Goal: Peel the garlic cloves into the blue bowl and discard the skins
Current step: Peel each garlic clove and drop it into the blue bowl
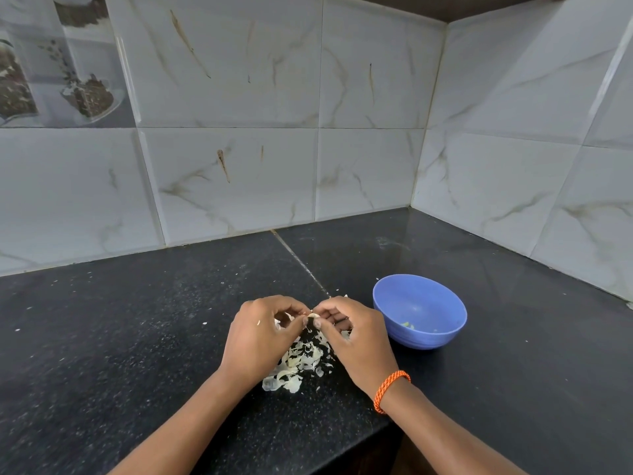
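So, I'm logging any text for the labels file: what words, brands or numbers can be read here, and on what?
None: no readable text anywhere.
Blue bowl: plain, no mark.
Picture tile on the wall: shows food only, no lettering.
Orange wrist thread: no writing.

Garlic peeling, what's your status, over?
Both hands, left and right, pinching one small garlic clove. Round blue plastic bowl nearly empty. Pale papery skins piled underneath. Nothing blocking.

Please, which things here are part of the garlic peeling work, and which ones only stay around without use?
Part of the job: garlic clove pinched by left hand and right hand; blue bowl; skin pile.

Just around: orange wristband; tiled wall; black counter.
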`<action>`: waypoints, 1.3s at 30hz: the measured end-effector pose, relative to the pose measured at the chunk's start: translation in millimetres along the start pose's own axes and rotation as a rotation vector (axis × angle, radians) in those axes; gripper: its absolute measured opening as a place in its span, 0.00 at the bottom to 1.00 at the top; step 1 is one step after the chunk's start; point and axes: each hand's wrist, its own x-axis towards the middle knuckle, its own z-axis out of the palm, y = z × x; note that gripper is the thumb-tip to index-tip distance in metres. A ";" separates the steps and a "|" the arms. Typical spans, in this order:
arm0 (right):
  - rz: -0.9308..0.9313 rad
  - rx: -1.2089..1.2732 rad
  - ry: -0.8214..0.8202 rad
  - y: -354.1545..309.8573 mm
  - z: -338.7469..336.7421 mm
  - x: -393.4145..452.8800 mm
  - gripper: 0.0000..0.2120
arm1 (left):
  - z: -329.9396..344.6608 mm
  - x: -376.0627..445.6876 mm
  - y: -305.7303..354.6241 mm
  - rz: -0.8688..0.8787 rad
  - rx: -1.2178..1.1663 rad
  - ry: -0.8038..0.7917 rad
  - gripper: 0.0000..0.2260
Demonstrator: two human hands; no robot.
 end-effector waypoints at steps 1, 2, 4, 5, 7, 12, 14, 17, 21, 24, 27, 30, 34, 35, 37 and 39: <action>-0.004 0.007 0.002 -1.2 0.2 -0.1 0.05 | 0.8 -0.7 0.4 0.001 0.013 0.010 0.06; -0.010 0.016 0.003 -2.5 0.6 -0.7 0.04 | 1.7 -1.8 1.2 0.000 0.029 0.019 0.06; -0.011 0.039 -0.009 -4.3 1.6 -1.5 0.04 | 3.1 -3.0 4.2 -0.014 0.068 0.033 0.05; 0.002 0.056 -0.026 -4.8 2.1 -2.3 0.04 | 3.7 -3.7 5.6 -0.026 0.092 0.040 0.04; 0.025 0.075 -0.051 -4.8 2.5 -3.0 0.03 | 4.9 -3.6 7.7 -0.052 0.123 0.053 0.04; 0.078 0.114 -0.057 -1.9 2.0 -3.3 0.04 | 7.6 -3.1 9.0 -0.089 0.075 0.055 0.07; 0.100 0.134 -0.050 -2.5 2.6 -3.4 0.05 | 7.8 -3.3 11.0 -0.106 0.062 0.051 0.07; 0.116 0.161 -0.031 -4.0 4.4 -3.4 0.05 | 7.6 -3.4 13.0 -0.120 0.049 0.051 0.07; 0.153 0.240 -0.022 -5.1 3.4 -3.3 0.05 | 6.6 -2.8 13.7 -0.117 0.016 0.045 0.07; 0.185 0.295 -0.010 -6.2 1.5 -2.8 0.06 | 5.3 -2.8 13.6 -0.099 -0.015 0.030 0.07; 0.212 0.345 -0.008 -5.7 0.1 -1.8 0.06 | 4.0 -2.4 11.2 -0.101 -0.066 0.020 0.07; 0.219 0.376 -0.001 -6.3 -1.0 -1.0 0.06 | 2.5 -1.6 9.1 -0.090 -0.085 0.011 0.08; 0.214 0.340 0.037 -10.2 0.2 -2.2 0.06 | -1.1 -0.7 8.4 -0.082 -0.113 -0.016 0.08; 0.218 0.332 0.048 -10.6 0.1 -2.6 0.07 | -1.7 -0.7 8.9 -0.085 -0.117 -0.030 0.08; 0.223 0.304 0.070 -10.8 -1.1 -3.1 0.09 | -2.6 -1.2 11.2 -0.089 -0.130 -0.053 0.08; 0.212 0.272 0.080 -11.3 -2.1 -3.3 0.10 | -2.7 -2.2 13.6 -0.088 -0.140 -0.058 0.06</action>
